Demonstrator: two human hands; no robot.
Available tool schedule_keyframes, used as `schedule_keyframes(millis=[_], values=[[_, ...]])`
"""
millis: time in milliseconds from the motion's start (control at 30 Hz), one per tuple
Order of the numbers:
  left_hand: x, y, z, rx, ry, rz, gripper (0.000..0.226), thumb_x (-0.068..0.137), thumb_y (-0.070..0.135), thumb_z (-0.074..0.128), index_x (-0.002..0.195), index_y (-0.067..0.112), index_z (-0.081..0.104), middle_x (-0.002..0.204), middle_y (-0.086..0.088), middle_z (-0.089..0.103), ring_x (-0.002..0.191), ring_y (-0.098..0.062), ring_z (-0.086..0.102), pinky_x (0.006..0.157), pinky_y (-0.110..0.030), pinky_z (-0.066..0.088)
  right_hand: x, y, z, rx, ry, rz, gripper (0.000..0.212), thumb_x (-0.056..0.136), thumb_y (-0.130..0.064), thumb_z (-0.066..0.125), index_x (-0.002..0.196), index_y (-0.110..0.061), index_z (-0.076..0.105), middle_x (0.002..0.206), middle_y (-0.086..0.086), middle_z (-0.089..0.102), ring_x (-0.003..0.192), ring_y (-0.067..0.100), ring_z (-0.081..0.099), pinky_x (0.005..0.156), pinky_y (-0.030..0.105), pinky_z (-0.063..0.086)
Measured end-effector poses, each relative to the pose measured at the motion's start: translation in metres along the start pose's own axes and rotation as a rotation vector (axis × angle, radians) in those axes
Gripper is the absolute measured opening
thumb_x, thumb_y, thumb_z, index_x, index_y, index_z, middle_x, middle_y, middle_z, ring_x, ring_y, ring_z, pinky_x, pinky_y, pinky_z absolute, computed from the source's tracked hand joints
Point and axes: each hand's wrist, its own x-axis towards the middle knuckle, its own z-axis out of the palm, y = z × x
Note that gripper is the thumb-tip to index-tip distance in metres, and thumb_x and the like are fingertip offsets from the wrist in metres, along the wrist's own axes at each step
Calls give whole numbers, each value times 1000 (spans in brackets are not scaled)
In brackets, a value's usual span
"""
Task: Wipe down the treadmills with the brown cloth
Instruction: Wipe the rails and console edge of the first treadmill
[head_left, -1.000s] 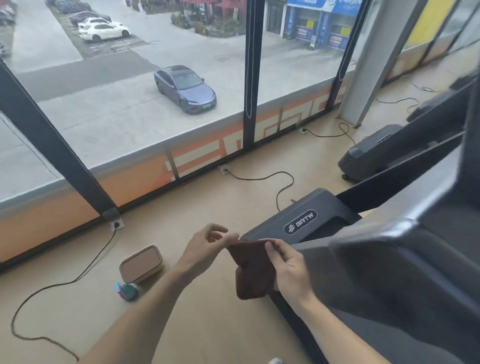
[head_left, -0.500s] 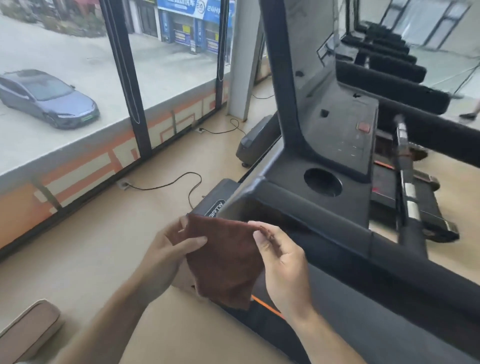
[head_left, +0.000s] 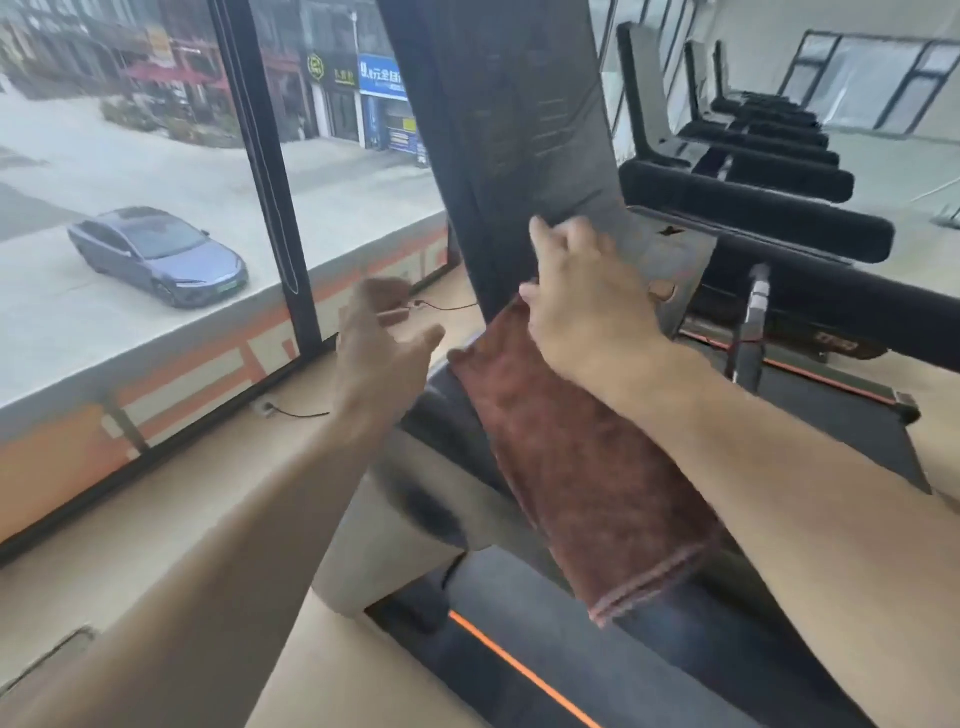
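Daylit windows (head_left: 156, 208) above tan floor (head_left: 130, 545)

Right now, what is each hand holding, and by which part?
Right hand grips the brown cloth by its top edge; the rest hangs down. Left hand is open, holding nothing.

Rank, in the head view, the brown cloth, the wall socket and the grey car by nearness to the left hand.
From the left hand:
1. Brown cloth, just right, hanging from the right hand.
2. Wall socket, lower left on the floor.
3. Grey car, outside, far left.

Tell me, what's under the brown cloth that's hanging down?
The brown cloth hangs from the right hand over the dark treadmill. Below its hem is the orange-striped side rail. What lies directly behind it is covered.
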Motion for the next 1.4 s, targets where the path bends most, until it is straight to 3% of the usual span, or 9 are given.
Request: schedule_keyframes(millis=[100,167,333,433,700,867,1000,1200,1400], values=[[-12,-27,21,107,13,-15,21,96,14,65,110,28,60,117,9,65,112,-10,62,99,-34,49,-46,-2,44,73,-460,-108,67,107,-54,35,162,-17,23,168,7,23,154,28,22,124,45,19],[-10,-38,32,174,-7,-103,10,101,23,58,108,29,61,113,8,67,112,-14,63,97,-37,49,-66,3,71,77,-573,-143,85,102,-70,26,166,-19,2,174,3,-3,160,20,-1,129,45,0],[-3,-38,37,262,-54,-274,49,104,59,29,116,25,63,116,9,65,113,-18,58,103,-43,41,-62,38,81,352,-489,-335,68,108,-55,34,166,-27,13,172,-15,3,156,1,-4,127,25,-2],[2,-36,34,101,-101,-324,84,84,89,18,120,28,63,118,8,69,118,-18,60,112,-48,37,-61,47,85,417,-488,-459,62,109,-41,43,165,-28,18,170,-21,10,153,-8,-3,124,17,-2],[29,-29,30,-287,51,-565,77,102,69,25,148,10,45,144,-11,56,132,-28,53,115,-46,38,-6,21,101,429,-519,-661,52,111,-25,30,163,-28,26,168,-17,16,156,-2,4,124,17,-5],[39,-30,37,-143,103,-442,65,107,59,24,152,14,37,131,2,45,128,-17,42,99,-32,27,38,8,121,152,-368,-427,57,108,-49,29,163,-36,24,173,-3,9,159,16,-6,127,40,-12],[44,-26,44,-86,54,-387,81,99,73,18,149,16,47,148,-6,55,139,-27,46,119,-48,30,34,9,124,205,-420,-352,62,105,-59,31,163,-39,21,173,-7,4,159,14,-10,127,38,-10],[48,-28,43,-164,90,-527,113,72,97,15,134,15,62,134,-8,65,122,-32,62,111,-54,43,-12,2,106,400,-472,-485,67,100,-56,37,163,-39,20,170,-22,8,156,-1,-2,129,34,0],[46,-27,45,13,-23,-495,130,59,103,5,143,18,55,144,-6,59,131,-29,55,115,-54,36,-1,13,112,363,-464,-470,56,108,-49,28,163,-36,24,170,-18,13,157,2,3,129,32,2]])
